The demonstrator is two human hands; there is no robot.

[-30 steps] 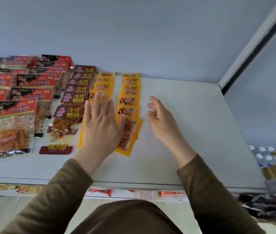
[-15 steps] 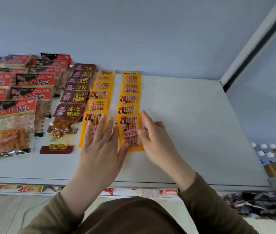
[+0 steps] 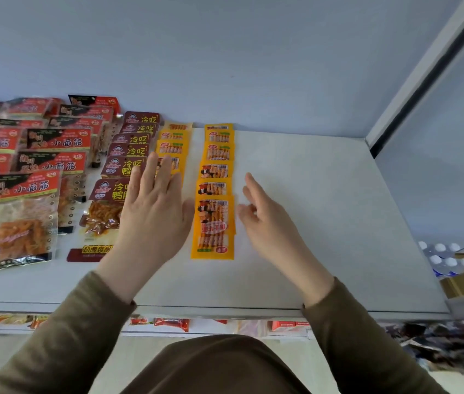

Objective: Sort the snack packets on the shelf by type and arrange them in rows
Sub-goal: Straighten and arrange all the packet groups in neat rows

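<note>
While the left hand (image 3: 154, 217) lay flat with straight fingers over one yellow row (image 3: 172, 143), nothing was held. The right hand (image 3: 265, 220) hung loose beside the other yellow row (image 3: 216, 191), holding nothing

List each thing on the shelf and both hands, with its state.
left hand: open, flat over left yellow row
right hand: open, loosely curled, holding nothing
right yellow row: straight, overlapping
left yellow row: partly hidden
maroon packets: overlapping row
red packets: overlapping rows

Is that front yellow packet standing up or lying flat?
Lying flat: the front yellow packet rests face up on the shelf, overlapping the packet behind it.
</note>
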